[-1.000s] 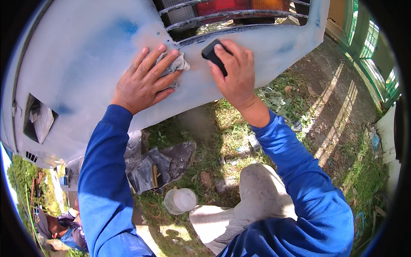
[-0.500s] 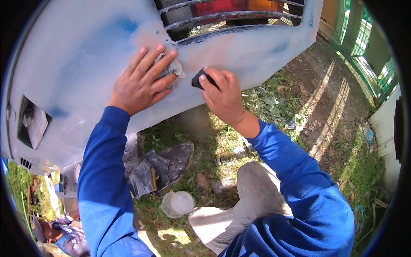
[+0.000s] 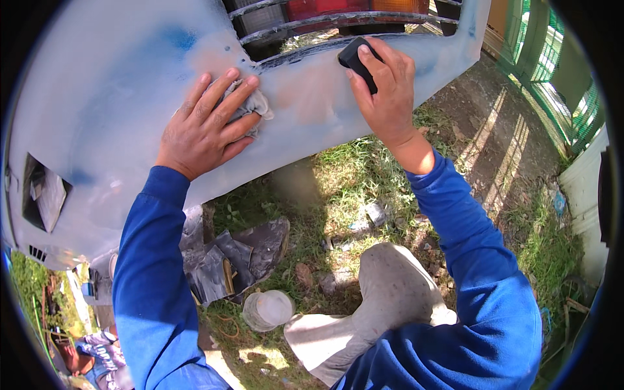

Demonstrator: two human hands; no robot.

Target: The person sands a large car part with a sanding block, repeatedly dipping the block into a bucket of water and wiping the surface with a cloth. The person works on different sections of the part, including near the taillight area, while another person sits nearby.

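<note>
Outdoors, over patchy grass, a pale grey sanded car bumper panel (image 3: 117, 104) spans the view. Left hand (image 3: 205, 127) presses a crumpled grey rag (image 3: 252, 103) flat, fingers spread. Right hand (image 3: 387, 91) grips a black sanding block (image 3: 354, 60) at the grille edge. Sanding step in hand; next stroke likely calls for even pressure.

Both my arms wear long bright blue sleeves, smooth fabric with soft folds at the elbows, cuffs ending at the wrists. My left hand (image 3: 203, 123) and right hand (image 3: 389, 91) are bare: no gloves, rings or watch. Pale grey trousers (image 3: 383, 305), dusty and stained, cover my raised knee.
</note>
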